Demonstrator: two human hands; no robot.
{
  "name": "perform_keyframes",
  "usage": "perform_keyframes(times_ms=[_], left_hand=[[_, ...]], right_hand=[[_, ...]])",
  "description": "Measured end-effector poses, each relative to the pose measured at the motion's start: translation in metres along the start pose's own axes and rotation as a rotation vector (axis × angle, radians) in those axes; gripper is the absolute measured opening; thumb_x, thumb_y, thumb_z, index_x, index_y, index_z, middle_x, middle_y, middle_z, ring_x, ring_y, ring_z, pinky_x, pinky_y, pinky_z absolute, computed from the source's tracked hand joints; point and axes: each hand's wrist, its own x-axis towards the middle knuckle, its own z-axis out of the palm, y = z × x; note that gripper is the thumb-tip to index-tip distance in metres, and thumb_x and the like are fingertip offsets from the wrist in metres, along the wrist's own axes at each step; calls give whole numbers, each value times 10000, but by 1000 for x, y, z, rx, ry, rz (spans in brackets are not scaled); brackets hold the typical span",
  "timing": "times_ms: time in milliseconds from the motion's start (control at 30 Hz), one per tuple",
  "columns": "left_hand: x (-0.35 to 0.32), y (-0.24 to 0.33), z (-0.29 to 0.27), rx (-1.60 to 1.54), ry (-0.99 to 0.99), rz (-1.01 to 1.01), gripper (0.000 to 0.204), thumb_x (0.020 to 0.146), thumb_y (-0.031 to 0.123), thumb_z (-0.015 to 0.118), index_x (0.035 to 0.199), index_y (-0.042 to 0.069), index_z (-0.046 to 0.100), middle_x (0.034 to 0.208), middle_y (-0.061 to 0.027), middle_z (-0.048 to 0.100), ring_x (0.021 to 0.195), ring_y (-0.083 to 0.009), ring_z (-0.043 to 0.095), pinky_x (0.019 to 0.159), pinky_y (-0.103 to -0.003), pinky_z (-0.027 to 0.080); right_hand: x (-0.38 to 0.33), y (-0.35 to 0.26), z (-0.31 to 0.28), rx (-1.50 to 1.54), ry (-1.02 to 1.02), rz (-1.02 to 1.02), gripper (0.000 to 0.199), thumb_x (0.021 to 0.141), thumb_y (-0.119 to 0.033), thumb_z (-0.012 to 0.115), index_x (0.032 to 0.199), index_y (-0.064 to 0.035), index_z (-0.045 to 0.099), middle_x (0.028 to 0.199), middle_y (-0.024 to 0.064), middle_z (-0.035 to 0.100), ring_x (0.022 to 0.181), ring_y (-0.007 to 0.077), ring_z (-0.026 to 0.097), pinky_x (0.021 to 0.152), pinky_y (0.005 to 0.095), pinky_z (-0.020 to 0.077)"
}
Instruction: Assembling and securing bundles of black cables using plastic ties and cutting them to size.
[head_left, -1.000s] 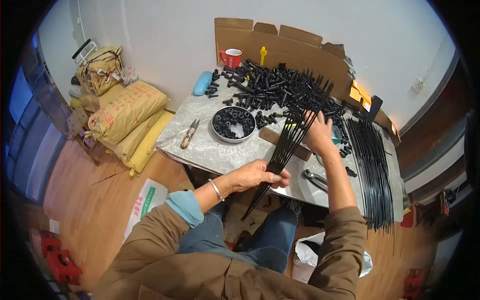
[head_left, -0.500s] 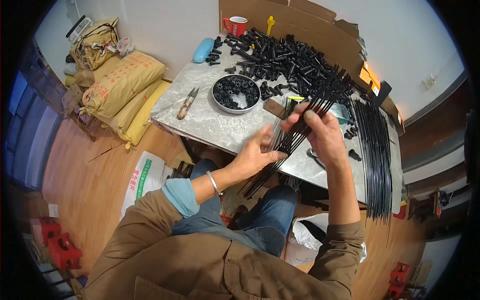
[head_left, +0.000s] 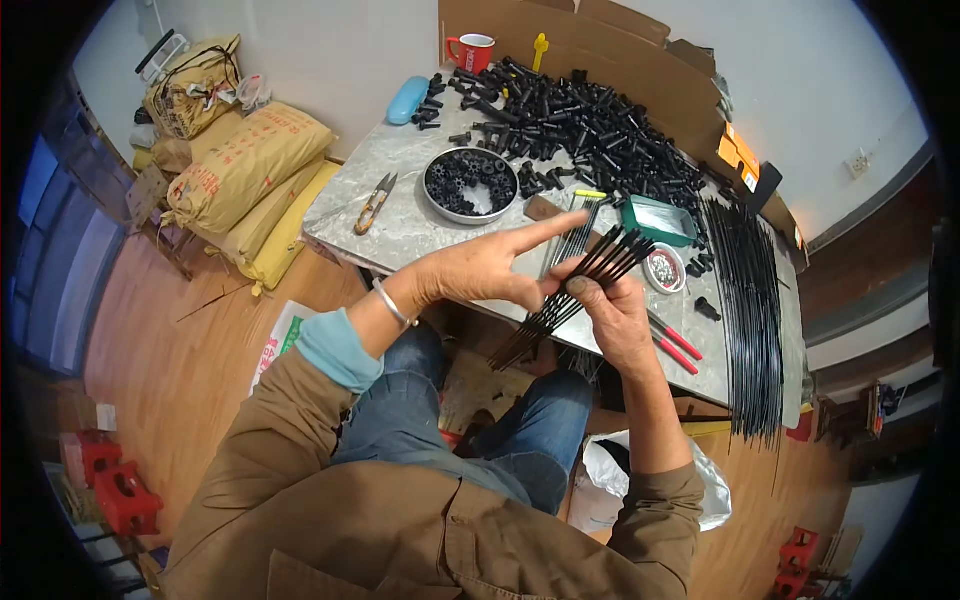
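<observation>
My right hand (head_left: 625, 325) grips a bundle of thin black rods (head_left: 618, 255), its thumb pressed across them. The bundle slants from upper right to lower left over the table's front edge. My left hand (head_left: 470, 268) is open beside the bundle, index finger stretched out and thumb spread away from it. Its thumb tip is close to the rods; whether it touches them I cannot tell. Beyond the bundle lie a green tray (head_left: 660, 218) and a small white tub with silvery bits (head_left: 663, 270). Red-handled pliers (head_left: 680, 350) lie right of my right hand.
A round metal bowl (head_left: 432, 200) holds small black ring-shaped parts. Thread snips (head_left: 373, 205) lie left of it. Black bolt-like parts (head_left: 590, 120) are heaped before a cardboard screen (head_left: 640, 60). Long black rods (head_left: 752, 320) overhang the right edge. A red mug (head_left: 475, 52) stands behind.
The bundle and my right hand have come lower and nearer, uncovering the green tray, tub and pliers. My left hand has shifted up and left, its index finger now extended.
</observation>
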Motion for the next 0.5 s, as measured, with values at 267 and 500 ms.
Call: perform_keyframes(times_ms=[267,500], left_hand=[[25,42,27,-271,238,19,207,922,78,587,1092,-13,662,964,-56,702,880,-101,640,829,-252,511],[29,47,28,-231,292,89,178,910,102,616,1026,-17,679,918,-81,713,887,-128,664,835,-269,520]], right_hand=[[4,16,-8,-16,19,-15,229,926,-69,602,1137,19,592,1015,38,650,971,103,577,846,261,476],[74,32,-152,-642,402,258,275,835,-156,619,1043,14,679,875,104,699,792,176,651,735,306,503]])
